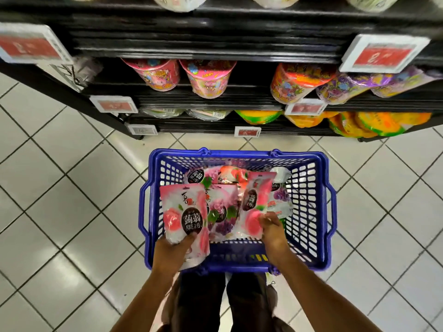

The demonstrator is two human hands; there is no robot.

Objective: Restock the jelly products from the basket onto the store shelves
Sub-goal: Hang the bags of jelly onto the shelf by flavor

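Note:
A blue plastic basket [309, 202] stands on the tiled floor in front of the shelves, with several jelly bags inside. My left hand [171, 254] grips the bottom of a pink peach jelly bag [183, 216], held upright over the basket's near left corner. My right hand [273, 230] pinches the lower edge of a second pink peach bag [255, 202], which is tilted up inside the basket. Purple grape jelly bags [221, 212] lie between and under them.
Dark store shelves [206, 44] rise ahead, carrying pink jelly tubs [208, 77], orange and purple tubs [297, 82] and orange packs [374, 124] on the lowest shelf. Price tags [381, 53] stick out from the shelf edges. My legs stand right behind the basket.

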